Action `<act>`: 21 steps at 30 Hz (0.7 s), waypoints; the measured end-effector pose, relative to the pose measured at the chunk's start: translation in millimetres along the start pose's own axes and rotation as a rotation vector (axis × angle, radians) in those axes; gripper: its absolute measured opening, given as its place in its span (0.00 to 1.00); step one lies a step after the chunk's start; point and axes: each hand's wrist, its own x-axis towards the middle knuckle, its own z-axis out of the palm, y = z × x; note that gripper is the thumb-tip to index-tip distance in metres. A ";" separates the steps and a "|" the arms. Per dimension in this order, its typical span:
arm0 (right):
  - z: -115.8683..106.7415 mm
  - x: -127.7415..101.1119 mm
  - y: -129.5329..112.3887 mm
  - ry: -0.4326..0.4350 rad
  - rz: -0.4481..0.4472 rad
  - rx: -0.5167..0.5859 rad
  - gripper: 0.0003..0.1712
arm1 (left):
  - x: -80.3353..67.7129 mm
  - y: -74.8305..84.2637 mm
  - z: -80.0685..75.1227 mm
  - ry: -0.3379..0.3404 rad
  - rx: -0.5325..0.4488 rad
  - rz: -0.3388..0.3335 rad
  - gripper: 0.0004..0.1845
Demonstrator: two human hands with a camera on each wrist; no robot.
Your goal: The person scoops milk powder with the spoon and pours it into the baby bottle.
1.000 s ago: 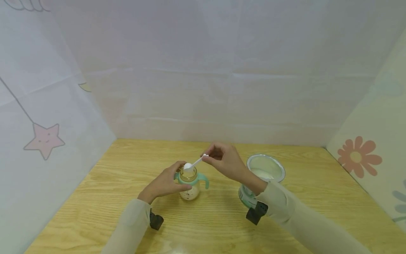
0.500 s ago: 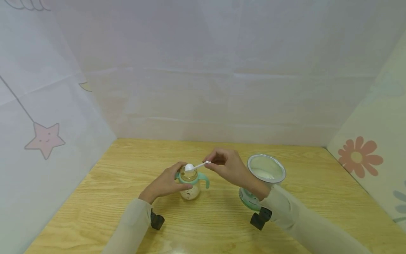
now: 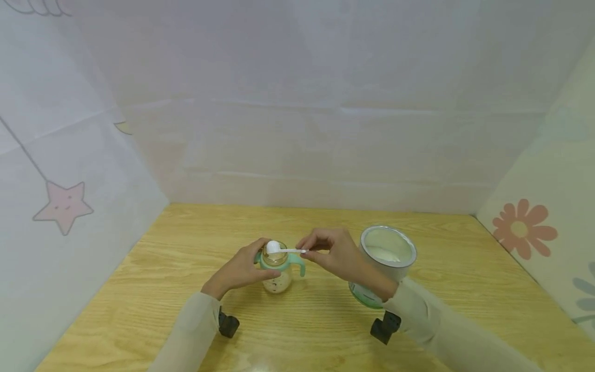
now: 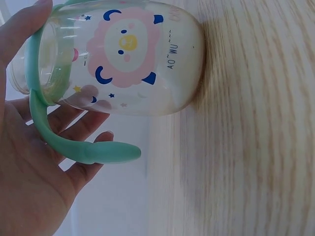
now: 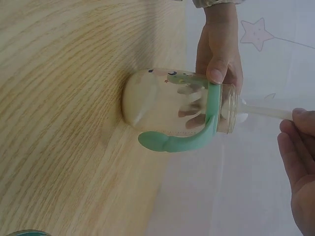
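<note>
The bottle (image 3: 277, 268) is gripped upright on the table (image 3: 162, 289) by the left hand (image 3: 239, 268); the scoop (image 3: 279, 249), pinched by the right hand (image 3: 332, 250), is held over its mouth, seemingly level. Powder could be spilled past the narrow rim by any tilt.

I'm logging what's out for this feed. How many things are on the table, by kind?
Baby bottles: 1, the baby bottle with green handles, held by the left hand.
Scoops: 1, the white scoop in the right hand.
Powder tins: 1, the open tin.
Total: 3.
</note>
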 end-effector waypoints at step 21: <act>-2.5 -3.9 -4.1 0.031 0.003 -0.035 0.06 | 0.7 2.9 -2.0 -0.008 0.019 0.031 0.37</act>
